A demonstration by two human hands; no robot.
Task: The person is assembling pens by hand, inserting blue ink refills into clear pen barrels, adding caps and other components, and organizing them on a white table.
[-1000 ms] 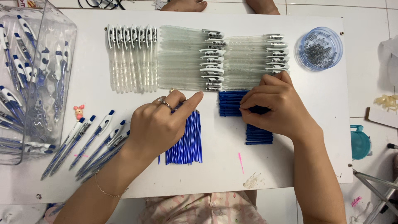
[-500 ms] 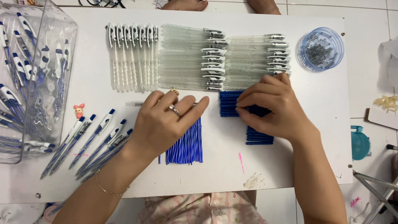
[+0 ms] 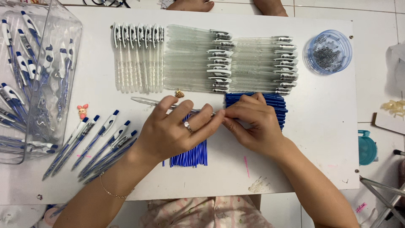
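Fingers of my left hand [image 3: 177,131] pinch a clear pen barrel [image 3: 156,102] that lies across the white table [image 3: 320,126], its far end pointing left. My right hand [image 3: 253,122] meets it at the barrel's right end, fingertips closed narrowly there; what they grip I cannot tell. Blue refills [image 3: 276,103] lie just beyond the right hand, more blue refills [image 3: 192,156] near the left hand. Rows of clear barrels [image 3: 190,59] sit farther away, finished pens [image 3: 97,141] to the left.

Refills [image 3: 189,156] beneath left hand [image 3: 177,131]
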